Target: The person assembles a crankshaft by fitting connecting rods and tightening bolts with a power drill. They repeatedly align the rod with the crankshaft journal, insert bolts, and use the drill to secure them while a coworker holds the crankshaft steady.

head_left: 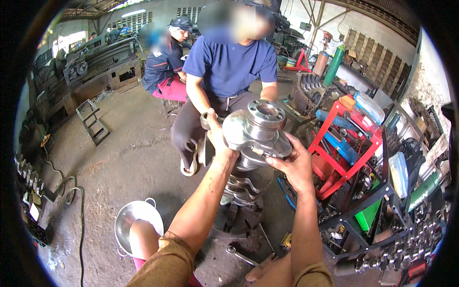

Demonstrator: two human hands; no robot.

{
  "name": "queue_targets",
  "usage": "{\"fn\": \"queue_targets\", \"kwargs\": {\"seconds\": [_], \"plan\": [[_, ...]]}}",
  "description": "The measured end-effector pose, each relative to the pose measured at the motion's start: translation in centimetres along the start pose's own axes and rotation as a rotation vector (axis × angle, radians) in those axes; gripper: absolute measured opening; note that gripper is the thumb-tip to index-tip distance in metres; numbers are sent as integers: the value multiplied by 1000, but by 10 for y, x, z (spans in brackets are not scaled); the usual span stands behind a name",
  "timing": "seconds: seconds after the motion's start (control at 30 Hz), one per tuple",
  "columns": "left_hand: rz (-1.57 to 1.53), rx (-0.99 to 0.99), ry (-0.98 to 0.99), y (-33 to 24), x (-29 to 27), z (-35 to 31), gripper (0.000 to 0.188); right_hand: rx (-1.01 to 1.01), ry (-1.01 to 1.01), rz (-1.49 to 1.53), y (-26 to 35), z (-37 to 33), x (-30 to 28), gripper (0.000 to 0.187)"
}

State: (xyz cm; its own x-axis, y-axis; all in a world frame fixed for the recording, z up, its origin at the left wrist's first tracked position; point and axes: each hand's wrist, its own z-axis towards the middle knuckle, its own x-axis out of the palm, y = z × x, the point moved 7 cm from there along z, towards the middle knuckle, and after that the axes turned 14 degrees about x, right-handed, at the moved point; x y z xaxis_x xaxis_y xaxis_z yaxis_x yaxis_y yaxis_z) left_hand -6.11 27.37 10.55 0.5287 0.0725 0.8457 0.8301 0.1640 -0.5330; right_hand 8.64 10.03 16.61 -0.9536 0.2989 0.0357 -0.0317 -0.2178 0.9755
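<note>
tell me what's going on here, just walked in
Someone is holding a shiny crankshaft on end, its round, holed end facing up. The left grip is on one side of its upper part, the right grip on the other. A person in a blue shirt sits facing them, just beyond it. A metal basin and a ratchet lie on the floor.

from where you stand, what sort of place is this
Probably an engine repair workshop: there's an upright metal crankshaft, a red rack loaded with tools, and a tall green gas cylinder.
</note>
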Motion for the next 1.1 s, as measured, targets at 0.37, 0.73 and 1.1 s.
{"fn": "queue_targets", "kwargs": {"seconds": [0.37, 0.73, 1.1], "plan": [[-71, 100, 203, 27, -27, 53, 56, -37, 13, -55, -8, 7, -6, 74], [69, 217, 12, -31, -18, 22, 68, -26, 17, 21, -7, -1, -18, 73], [-58, 322, -294, -154, -126, -36, 41, 15, -2, 64, 0, -14, -34, 75]]}}
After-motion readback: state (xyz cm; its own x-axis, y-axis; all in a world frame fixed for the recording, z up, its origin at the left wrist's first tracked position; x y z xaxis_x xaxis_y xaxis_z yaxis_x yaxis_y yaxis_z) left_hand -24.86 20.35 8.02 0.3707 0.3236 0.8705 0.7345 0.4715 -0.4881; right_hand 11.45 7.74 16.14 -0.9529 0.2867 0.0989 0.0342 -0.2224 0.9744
